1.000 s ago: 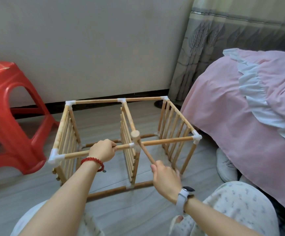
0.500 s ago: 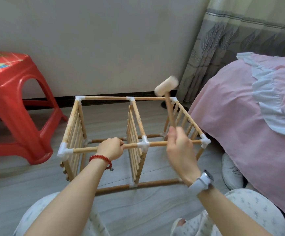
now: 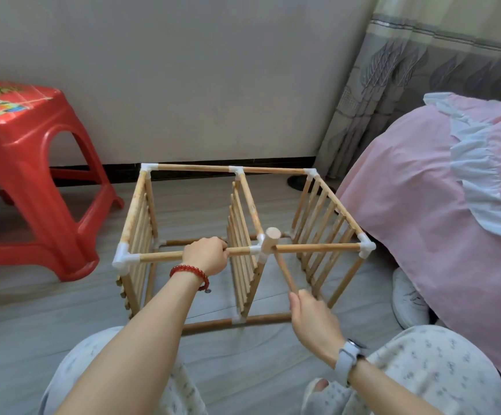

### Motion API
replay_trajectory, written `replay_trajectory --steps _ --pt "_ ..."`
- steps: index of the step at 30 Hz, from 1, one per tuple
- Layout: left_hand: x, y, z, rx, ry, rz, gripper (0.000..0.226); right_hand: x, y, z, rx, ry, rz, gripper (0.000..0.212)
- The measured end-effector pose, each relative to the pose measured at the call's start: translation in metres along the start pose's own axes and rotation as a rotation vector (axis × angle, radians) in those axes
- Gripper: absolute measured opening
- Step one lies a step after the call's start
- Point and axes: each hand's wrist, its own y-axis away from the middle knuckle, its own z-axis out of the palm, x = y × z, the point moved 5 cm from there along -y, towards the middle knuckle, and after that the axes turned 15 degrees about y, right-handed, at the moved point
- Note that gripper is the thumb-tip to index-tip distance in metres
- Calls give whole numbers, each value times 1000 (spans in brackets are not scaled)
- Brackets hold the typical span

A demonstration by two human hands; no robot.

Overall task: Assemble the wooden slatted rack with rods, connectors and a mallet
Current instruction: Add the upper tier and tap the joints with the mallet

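The wooden slatted rack (image 3: 324, 217) stands on the floor as a box frame with three slatted panels, joined by white plastic connectors. My left hand (image 3: 205, 255) grips the near top rod (image 3: 159, 256) left of the middle connector (image 3: 256, 250). My right hand (image 3: 313, 317) holds the handle end of the wooden mallet (image 3: 273, 239). The mallet's head is down on the middle connector of the near top rail.
A red plastic stool (image 3: 24, 175) stands to the left of the rack. A bed with a pink cover (image 3: 441, 211) fills the right side, a white shoe (image 3: 408, 301) beside it. The wall and a curtain (image 3: 423, 73) are behind. My knees are at the bottom.
The mallet was raised above the rack half a second ago and has come down onto the middle connector. My left hand kept its grip on the rod.
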Motion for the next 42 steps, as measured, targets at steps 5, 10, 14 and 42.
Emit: replay_trajectory --steps 5,10,14,42 --pt "0 1 0 -8 9 10 30 -12 -1 -74 494 -495 -120 29" --pt "1 4 6 -20 13 12 25 -5 6 -5 -5 9 26 33" --pt "6 2 3 -5 20 15 18 -11 3 -68 475 -395 -126 28" --pt "11 8 3 -27 105 -61 29 0 -26 -16 80 -308 21 36"
